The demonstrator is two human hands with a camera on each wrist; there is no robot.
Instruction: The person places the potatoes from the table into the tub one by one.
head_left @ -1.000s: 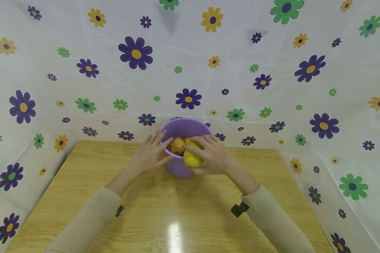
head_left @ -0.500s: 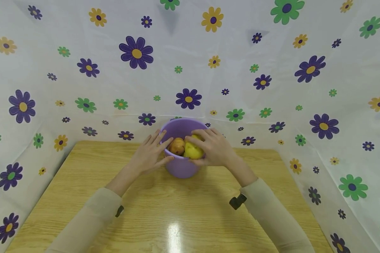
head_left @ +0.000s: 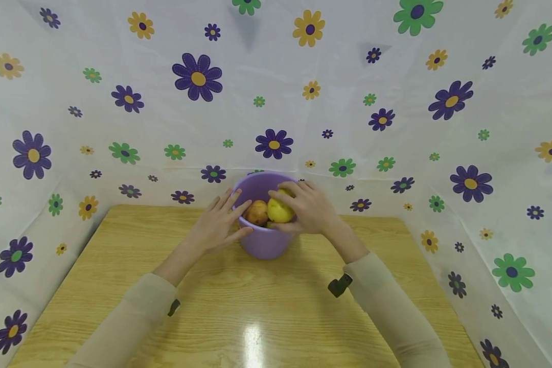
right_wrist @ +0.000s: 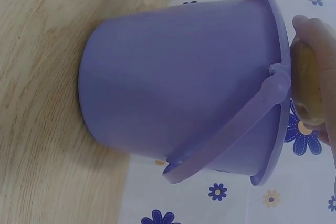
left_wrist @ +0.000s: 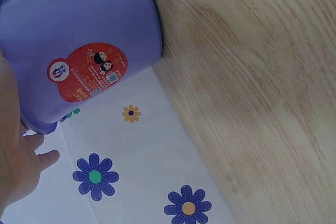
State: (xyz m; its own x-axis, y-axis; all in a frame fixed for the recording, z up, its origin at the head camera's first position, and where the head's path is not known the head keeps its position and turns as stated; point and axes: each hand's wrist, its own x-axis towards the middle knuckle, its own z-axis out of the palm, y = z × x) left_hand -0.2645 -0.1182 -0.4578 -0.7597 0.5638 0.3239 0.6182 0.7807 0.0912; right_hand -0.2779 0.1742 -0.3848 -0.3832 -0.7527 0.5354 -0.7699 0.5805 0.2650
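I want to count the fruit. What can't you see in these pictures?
- Bucket inside: head view, its wall and both hands cover it, so fruit under the yellow fruit and brown fruit is hidden.
- Right hand: right wrist view, cut off by the edge.
- Left hand: left wrist view, only part shows at the edge.
- Sticker writing: left wrist view, too small to read.
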